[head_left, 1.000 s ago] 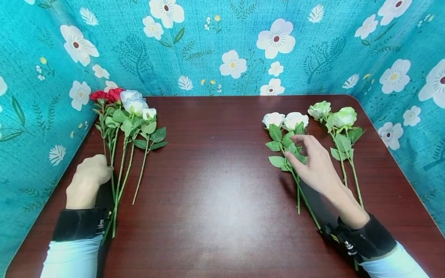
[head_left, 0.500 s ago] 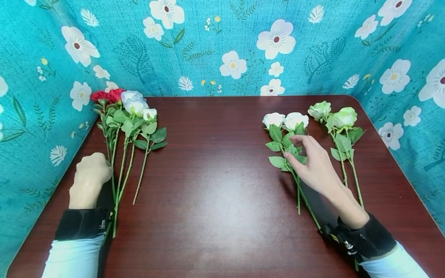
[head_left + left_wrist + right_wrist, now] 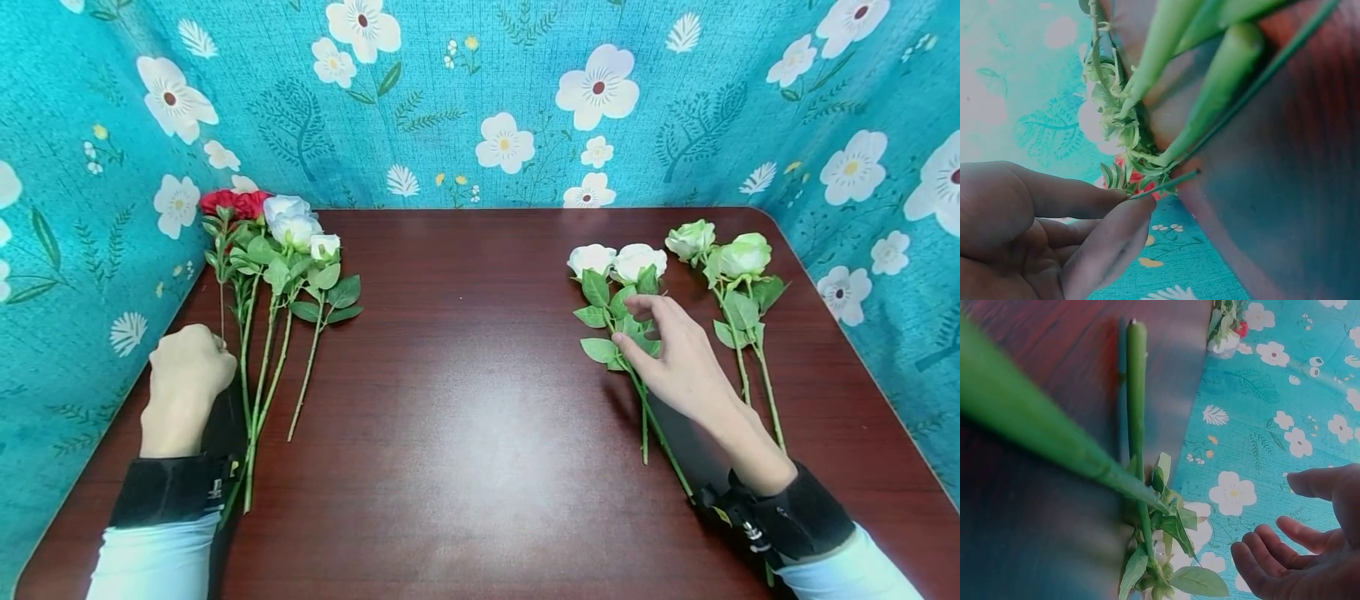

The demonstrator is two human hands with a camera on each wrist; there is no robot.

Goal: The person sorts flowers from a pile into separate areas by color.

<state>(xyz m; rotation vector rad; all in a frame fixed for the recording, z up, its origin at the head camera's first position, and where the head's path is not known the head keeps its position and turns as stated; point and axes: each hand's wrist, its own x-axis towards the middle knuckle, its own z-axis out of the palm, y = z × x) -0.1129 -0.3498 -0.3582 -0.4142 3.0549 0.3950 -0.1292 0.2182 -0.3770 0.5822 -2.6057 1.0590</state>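
My left hand [image 3: 187,367] is over the left side of the table, beside a bunch of flowers. Its thumb and forefinger pinch a thin green flower stem [image 3: 1169,184], whose leafy top [image 3: 219,242] lies by the red flowers [image 3: 236,204]. Blue-white roses [image 3: 291,222] and a small white rose [image 3: 325,246] lie just right of these, their long stems toward me. On the right, my right hand [image 3: 678,358] hovers over the leaves of two white roses [image 3: 637,262], fingers loosely bent and nothing between them, as the right wrist view shows too.
Two pale green roses [image 3: 742,254] lie to the right of my right hand, stems toward me. The brown table [image 3: 465,375] spans between the two groups. A teal flowered cloth [image 3: 450,100] hangs behind the table and along both sides.
My left hand has shifted slightly up and to the left, and the pinched stem now stands a little apart from the neighbouring stems. My right hand has stayed in place.
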